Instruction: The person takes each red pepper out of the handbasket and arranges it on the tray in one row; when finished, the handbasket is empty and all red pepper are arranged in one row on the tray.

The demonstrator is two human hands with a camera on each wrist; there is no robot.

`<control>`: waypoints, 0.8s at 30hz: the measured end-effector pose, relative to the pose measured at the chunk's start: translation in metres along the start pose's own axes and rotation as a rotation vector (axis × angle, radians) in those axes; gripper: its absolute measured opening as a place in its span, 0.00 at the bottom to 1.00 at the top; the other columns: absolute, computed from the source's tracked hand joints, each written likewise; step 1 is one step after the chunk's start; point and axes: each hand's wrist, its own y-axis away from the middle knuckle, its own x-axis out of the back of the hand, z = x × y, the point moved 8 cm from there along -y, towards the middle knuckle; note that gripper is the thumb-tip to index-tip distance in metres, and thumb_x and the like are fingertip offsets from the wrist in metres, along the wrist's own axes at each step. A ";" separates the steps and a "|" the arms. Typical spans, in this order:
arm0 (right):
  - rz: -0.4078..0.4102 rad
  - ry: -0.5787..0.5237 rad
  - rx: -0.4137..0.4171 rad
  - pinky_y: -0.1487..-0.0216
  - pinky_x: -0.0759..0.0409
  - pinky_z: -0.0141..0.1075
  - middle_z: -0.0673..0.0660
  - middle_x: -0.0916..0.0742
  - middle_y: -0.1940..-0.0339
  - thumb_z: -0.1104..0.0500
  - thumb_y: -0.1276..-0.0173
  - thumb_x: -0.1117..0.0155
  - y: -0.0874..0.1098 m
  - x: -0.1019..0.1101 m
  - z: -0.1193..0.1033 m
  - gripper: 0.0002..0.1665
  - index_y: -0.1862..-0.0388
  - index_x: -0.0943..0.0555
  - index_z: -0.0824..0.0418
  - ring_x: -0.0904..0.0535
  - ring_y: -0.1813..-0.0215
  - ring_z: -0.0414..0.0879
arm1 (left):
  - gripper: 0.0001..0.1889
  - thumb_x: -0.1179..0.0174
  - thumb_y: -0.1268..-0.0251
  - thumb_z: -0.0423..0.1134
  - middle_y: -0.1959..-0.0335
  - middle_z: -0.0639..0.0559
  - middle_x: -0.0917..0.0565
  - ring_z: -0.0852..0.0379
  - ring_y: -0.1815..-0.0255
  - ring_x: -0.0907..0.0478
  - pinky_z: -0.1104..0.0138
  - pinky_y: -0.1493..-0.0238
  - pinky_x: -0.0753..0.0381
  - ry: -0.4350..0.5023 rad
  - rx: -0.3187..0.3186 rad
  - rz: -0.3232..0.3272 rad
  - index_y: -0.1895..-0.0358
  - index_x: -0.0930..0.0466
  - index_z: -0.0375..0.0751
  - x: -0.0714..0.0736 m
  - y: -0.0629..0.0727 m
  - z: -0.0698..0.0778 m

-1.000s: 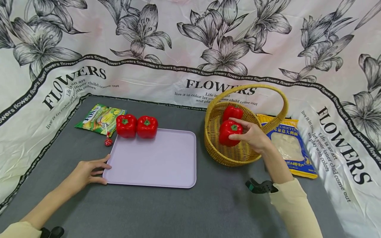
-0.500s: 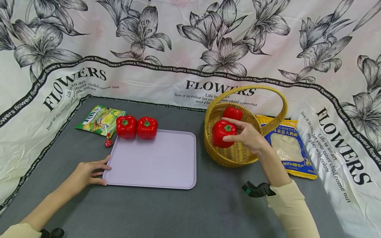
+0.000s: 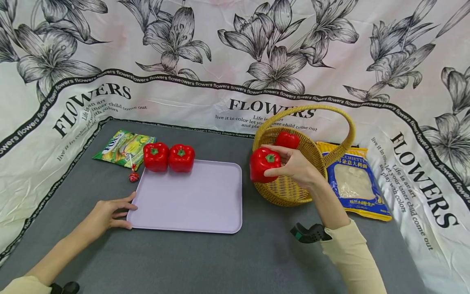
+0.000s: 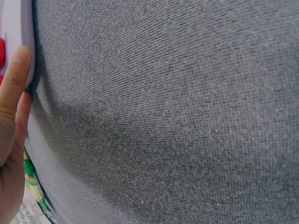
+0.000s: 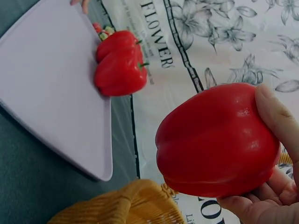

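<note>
Hanging over the left rim of the basket, a red pepper is gripped by the right hand, its right side being clasped between the thumb and the fingers. The stem is turned upward, and no marked long axis is shown by the blocky body. What matters most, it is judged, is that the tray is set to the left of those fingers, with its right edge near the pepper and only a strip of table seen between tray and basket. How high the pepper is held cannot be told. By the left hand, well apart from it, the tray's left edge is touched near the front corner; the fingers are spread and fairly straight. The far left part of the tray is taken up by two upright peppers, a left pepper and a right pepper, set side by side. One further pepper is contained in the basket, just beyond the right hand.
</note>
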 end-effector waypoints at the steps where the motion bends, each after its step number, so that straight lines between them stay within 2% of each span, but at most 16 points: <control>1: -0.008 -0.001 0.004 0.53 0.18 0.40 0.66 0.27 0.38 0.70 0.42 0.31 -0.001 -0.002 -0.001 0.40 0.30 0.32 0.61 0.32 0.39 0.59 | 0.24 0.23 0.65 0.32 0.42 0.22 0.29 0.80 0.46 0.35 0.72 0.63 0.17 0.000 0.000 0.000 0.58 0.17 0.27 0.000 0.000 0.000; 5: -0.028 0.001 0.008 0.53 0.18 0.42 0.66 0.27 0.37 0.70 0.43 0.31 -0.004 -0.008 -0.003 0.40 0.31 0.32 0.62 0.33 0.39 0.60 | 0.24 0.24 0.65 0.32 0.42 0.22 0.29 0.81 0.46 0.36 0.70 0.63 0.17 -0.007 -0.002 -0.003 0.58 0.17 0.27 0.000 0.000 0.000; 13: -0.039 0.024 0.023 0.52 0.18 0.42 0.65 0.25 0.38 0.68 0.44 0.29 -0.013 -0.022 -0.009 0.40 0.32 0.30 0.60 0.31 0.39 0.59 | 0.23 0.24 0.65 0.31 0.42 0.21 0.30 0.80 0.46 0.35 0.77 0.62 0.19 0.006 -0.007 -0.003 0.58 0.17 0.27 0.001 -0.001 0.001; 18: -0.048 0.050 0.046 0.52 0.18 0.42 0.63 0.24 0.39 0.68 0.44 0.28 -0.021 -0.034 -0.013 0.39 0.32 0.28 0.59 0.31 0.40 0.57 | 0.23 0.24 0.65 0.31 0.43 0.20 0.30 0.67 0.46 0.27 0.70 0.64 0.17 0.013 -0.009 -0.001 0.59 0.17 0.27 0.001 -0.001 0.001; 21: -0.053 0.066 0.055 0.51 0.19 0.42 0.63 0.23 0.40 0.67 0.44 0.28 -0.027 -0.043 -0.015 0.38 0.33 0.28 0.59 0.30 0.40 0.57 | 0.23 0.24 0.65 0.30 0.42 0.20 0.31 0.69 0.45 0.28 0.67 0.64 0.16 0.030 0.002 -0.005 0.59 0.17 0.27 0.000 -0.001 0.001; 24: -0.058 0.057 0.058 0.50 0.19 0.43 0.63 0.22 0.40 0.67 0.44 0.28 -0.033 -0.050 -0.017 0.37 0.33 0.27 0.59 0.30 0.40 0.57 | 0.23 0.24 0.65 0.30 0.42 0.21 0.31 0.78 0.45 0.34 0.68 0.63 0.17 0.036 0.011 -0.006 0.59 0.17 0.27 -0.001 0.000 0.000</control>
